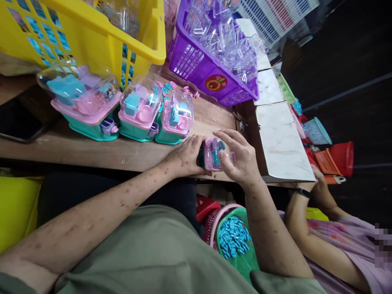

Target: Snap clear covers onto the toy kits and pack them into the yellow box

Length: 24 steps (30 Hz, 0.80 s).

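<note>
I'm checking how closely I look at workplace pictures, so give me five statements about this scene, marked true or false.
1. The left hand holds a toy box. True.
2. The right hand lies flat on the table. False: it is at that same box.
3. Three clear-lidded boxes stand in a row. True.
4. The purple basket holds blue discs. False: it holds clear plastic parts.
5. The green basket contains blue pieces. True.

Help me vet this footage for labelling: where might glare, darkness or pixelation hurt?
Head view: highlights glint on the clear lids and the clear pieces in the purple basket; head view: the upper right sinks into near-black, and square pixel blocks cover a patch at the right edge.
</note>
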Tool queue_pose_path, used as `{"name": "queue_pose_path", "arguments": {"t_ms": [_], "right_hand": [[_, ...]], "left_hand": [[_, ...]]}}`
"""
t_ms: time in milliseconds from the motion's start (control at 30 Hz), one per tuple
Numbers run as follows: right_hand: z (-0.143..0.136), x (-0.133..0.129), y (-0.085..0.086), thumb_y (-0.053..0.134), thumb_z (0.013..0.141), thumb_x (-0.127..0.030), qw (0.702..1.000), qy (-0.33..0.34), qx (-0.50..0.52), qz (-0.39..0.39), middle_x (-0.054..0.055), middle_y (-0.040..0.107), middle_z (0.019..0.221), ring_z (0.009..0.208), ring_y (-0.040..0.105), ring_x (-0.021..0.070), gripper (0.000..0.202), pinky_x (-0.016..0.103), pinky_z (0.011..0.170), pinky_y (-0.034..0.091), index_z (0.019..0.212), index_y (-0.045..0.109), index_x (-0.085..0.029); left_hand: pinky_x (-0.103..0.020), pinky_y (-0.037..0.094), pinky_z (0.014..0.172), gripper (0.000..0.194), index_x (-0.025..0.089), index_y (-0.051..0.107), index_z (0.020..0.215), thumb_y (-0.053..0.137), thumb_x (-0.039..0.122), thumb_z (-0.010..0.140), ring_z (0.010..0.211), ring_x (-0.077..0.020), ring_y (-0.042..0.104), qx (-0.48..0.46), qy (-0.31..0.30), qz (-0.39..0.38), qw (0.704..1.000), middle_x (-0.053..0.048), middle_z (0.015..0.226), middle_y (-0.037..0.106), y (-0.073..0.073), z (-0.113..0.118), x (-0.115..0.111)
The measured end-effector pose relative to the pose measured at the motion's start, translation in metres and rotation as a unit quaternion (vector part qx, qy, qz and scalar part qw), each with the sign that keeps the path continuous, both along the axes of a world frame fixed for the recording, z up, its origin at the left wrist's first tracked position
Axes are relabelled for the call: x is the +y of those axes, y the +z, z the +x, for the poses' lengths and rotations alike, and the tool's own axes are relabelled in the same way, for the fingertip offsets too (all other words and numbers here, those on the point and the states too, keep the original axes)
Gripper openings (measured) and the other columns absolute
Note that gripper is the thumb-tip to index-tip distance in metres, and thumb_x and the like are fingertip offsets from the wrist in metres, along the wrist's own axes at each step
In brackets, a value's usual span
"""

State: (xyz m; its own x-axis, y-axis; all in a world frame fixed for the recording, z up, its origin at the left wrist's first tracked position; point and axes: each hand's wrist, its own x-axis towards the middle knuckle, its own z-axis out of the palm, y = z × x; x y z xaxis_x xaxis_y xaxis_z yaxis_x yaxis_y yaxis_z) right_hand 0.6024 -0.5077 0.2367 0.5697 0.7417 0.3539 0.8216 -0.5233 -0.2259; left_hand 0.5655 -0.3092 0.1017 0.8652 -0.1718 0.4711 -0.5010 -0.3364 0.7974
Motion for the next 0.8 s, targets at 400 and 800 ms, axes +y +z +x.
{"name": "queue_pose_path", "arguments": {"t_ms": [400, 800], "right_hand": [[-0.005, -0.003, 0.013, 0.061, 0.114, -0.045, 0.997, -0.028, 0.050, 0.046, 0.014, 0.078, 0.142, 0.130, 0.077, 0.0345, 0.045, 0.057, 0.113, 0.065, 0.152, 0.078, -0.029], [0.004, 0.013, 0.029, 0.065, 0.113, -0.043, 0.997, 0.015, 0.037, -0.058, 0.014, 0.079, 0.144, 0.133, 0.077, 0.0352, 0.043, 0.057, 0.116, 0.065, 0.151, 0.078, -0.026]], "left_hand": [[-0.063, 0.054, 0.122, 0.109, 0.024, 0.046, 0.156, 0.107, 0.060, 0.073, 0.142, -0.0442, 0.065, -0.004, -0.026, -0.009, 1.000, -0.017, 0.148, 0.064, 0.001, 0.002, 0.001], [-0.067, 0.053, 0.122, 0.113, 0.022, 0.045, 0.156, 0.106, 0.067, 0.072, 0.145, -0.0464, 0.064, -0.001, -0.036, -0.012, 0.999, -0.020, 0.154, 0.062, -0.002, 0.005, 0.001]]}}
